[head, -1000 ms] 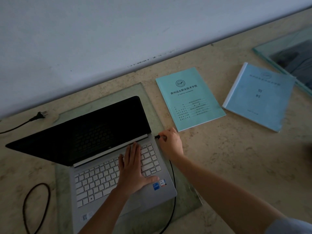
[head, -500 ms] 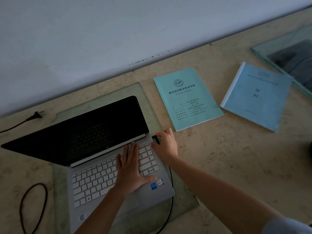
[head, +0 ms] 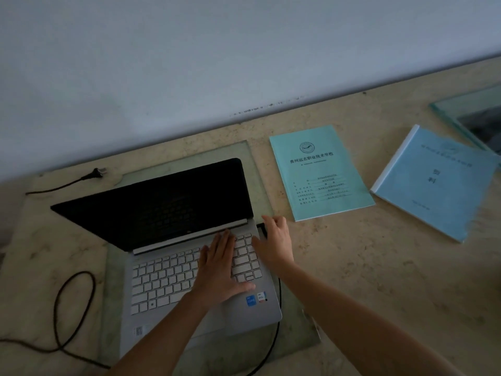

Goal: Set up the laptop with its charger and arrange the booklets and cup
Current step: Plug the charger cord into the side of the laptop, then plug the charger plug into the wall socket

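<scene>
Both forearms are bare from wrist to elbow. The left hand [head: 221, 270] and right hand [head: 276, 241] wear no rings, watch or gloves that show. Fingernails are short and plain. Any sleeve lies outside the view.

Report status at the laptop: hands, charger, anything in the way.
Left hand flat on laptop keyboard. Right hand at charger connector by laptop's right edge; grip unclear. Wall plug loose on table. Two booklets lie clear.
</scene>
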Motion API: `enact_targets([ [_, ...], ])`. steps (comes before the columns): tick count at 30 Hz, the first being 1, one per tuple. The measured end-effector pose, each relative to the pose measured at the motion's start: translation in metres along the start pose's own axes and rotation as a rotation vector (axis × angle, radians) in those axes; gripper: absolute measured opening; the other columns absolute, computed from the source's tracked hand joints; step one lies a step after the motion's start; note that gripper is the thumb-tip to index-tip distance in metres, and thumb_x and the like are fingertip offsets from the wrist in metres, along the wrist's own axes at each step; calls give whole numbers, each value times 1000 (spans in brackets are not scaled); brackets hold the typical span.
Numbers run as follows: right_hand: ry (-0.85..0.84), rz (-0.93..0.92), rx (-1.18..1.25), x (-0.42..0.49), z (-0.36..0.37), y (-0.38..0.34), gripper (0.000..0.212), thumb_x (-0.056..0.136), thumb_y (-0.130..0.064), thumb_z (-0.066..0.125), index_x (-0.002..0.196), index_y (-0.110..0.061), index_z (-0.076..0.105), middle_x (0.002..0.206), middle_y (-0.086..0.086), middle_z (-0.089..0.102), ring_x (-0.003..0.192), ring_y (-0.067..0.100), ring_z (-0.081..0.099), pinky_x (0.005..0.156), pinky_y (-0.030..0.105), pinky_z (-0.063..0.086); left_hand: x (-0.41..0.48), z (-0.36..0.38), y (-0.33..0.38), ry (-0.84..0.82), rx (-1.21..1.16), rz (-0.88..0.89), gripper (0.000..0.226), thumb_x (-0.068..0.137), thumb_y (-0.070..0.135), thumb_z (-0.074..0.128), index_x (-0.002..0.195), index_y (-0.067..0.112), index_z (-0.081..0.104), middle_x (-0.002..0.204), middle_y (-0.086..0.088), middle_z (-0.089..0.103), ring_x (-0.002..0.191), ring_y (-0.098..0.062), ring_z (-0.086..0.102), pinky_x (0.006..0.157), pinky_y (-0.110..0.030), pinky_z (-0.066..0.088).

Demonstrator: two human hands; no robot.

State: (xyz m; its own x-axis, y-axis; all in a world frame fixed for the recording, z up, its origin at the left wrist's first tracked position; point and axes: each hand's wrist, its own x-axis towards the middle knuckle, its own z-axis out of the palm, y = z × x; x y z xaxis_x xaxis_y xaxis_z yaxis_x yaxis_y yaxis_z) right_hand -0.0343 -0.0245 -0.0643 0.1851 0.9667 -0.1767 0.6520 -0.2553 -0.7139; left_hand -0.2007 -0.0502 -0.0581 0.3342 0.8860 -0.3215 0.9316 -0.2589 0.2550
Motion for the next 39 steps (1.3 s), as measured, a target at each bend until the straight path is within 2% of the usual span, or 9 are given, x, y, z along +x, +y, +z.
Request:
enact_targets([
  [2,-13,-21,21,-7,-2,-6,63,82,-31,65,138,-18,39,132,5,38,122,21,37,102,37,41,-7,-2,-2,17,-4,15,119,64,75,53,148,23,-15,158,4,-17,145,-16,-16,116,-43,-9],
  [9,-52,-180,-28,-41,-7,-33,65,81,-37,63,139,-22,39,140,0,40,128,20,37,104,34,38,-54,-21,-23,169,-15,-66,106,75,69,50,150,19,-6,160,0,-8,147,-19,-9,117,-45,-5],
  [14,-109,-306,-62,-80,16,-75,67,82,-39,60,142,-24,34,146,-3,36,133,17,33,107,35,37,-117,-27,-53,293,-105,-177,101,77,65,49,149,24,-9,159,6,-10,146,-13,-13,118,-40,-6],
  [18,-168,-420,-102,-118,45,-109,66,81,-45,57,141,-27,35,142,-7,39,129,15,36,104,33,38,-174,-27,-90,370,-150,-278,101,77,67,50,149,26,-8,159,8,-8,146,-11,-8,119,-39,0],
  [21,-216,-495,-130,-145,69,-137,66,81,-47,55,141,-28,35,142,-7,39,129,17,36,105,35,37,-220,-27,-121,433,-146,-352,99,77,67,50,150,25,-2,160,7,-1,147,-12,-2,118,-40,6],
  [27,-303,-619,-164,-209,140,-208,70,81,-42,60,144,-26,34,154,-2,29,142,21,24,114,37,26,-331,-23,-193,526,-127,-463,96,79,69,45,149,27,-6,160,7,-4,146,-11,-7,117,-40,-1],
  [33,-373,-748,-144,-284,222,-272,71,84,-53,54,146,-31,28,158,-4,20,145,18,14,117,43,20,-445,-24,-271,616,-140,-567,93,80,66,49,149,30,-2,159,10,-1,145,-7,-7,118,-39,-2],
  [39,-367,-774,-139,-332,286,-320,70,85,-49,56,146,-30,28,156,-3,24,144,20,16,115,47,23,-524,-25,-334,684,-138,-618,93,79,65,52,149,31,2,159,10,0,140,-2,-12,118,-39,-3],
])
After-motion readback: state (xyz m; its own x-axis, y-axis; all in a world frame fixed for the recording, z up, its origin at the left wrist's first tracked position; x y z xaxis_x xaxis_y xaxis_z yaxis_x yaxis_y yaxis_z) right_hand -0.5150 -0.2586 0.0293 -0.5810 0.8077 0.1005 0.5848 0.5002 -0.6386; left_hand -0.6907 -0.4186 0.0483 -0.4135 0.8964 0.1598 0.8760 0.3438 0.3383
